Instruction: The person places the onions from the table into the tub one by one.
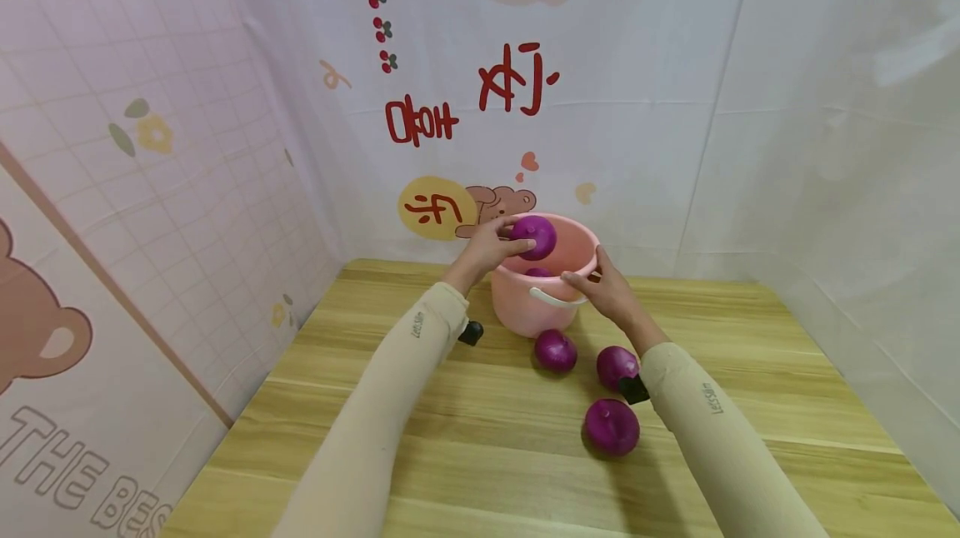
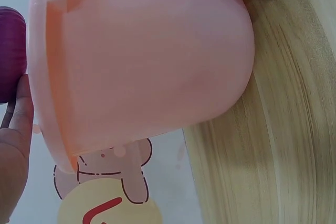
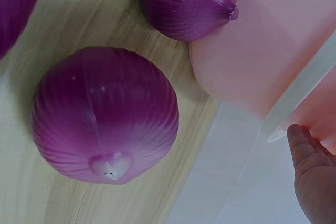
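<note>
Cream fabric sleeves [image 1: 382,405] nearest my head camera. I log one round purple onion [image 1: 538,233], pinched in the left hand [image 1: 487,248] over a pink plastic bucket [image 1: 523,306]; right hand [image 1: 613,290] grips its rim. Another onion [image 1: 538,272] inside; three onions [image 1: 556,351] on the wood-grain table [image 1: 465,455].

Left fingers [image 1: 519,247] holding a purple onion [image 1: 534,238] above a pink bucket [image 1: 517,305] mid-frame, right fingers [image 1: 577,281] gripping the bucket, three onions [image 1: 556,351] lower centre

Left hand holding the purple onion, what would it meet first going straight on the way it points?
Probably the far rim of the pink bucket, with the purple onion leading; height is unclear, so the left hand might clear it.
</note>
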The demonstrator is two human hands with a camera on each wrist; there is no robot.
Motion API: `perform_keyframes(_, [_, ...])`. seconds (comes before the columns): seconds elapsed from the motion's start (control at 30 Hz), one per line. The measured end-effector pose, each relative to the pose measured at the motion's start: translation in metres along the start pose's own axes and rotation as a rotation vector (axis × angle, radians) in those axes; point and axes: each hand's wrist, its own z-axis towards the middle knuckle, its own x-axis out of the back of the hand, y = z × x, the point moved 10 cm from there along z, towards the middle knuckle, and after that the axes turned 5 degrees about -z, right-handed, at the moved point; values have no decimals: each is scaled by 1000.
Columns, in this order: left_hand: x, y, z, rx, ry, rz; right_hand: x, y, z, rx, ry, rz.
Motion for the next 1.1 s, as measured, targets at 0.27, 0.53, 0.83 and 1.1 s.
perform_keyframes(0.27, [0,-5,4,16,15,10,0,16,8,25,18,-44])
perform_keyframes(0.53, [5,-8,1,42,53,35,0,17,10,47,24,-42])
perform_keyframes(0.83, [6,-8,0,49,46,48,0,17,9,25,25,-64])
perform_keyframes(1.1, [8,-4,-3,54,34,54,1,18,9,15,32,-64])
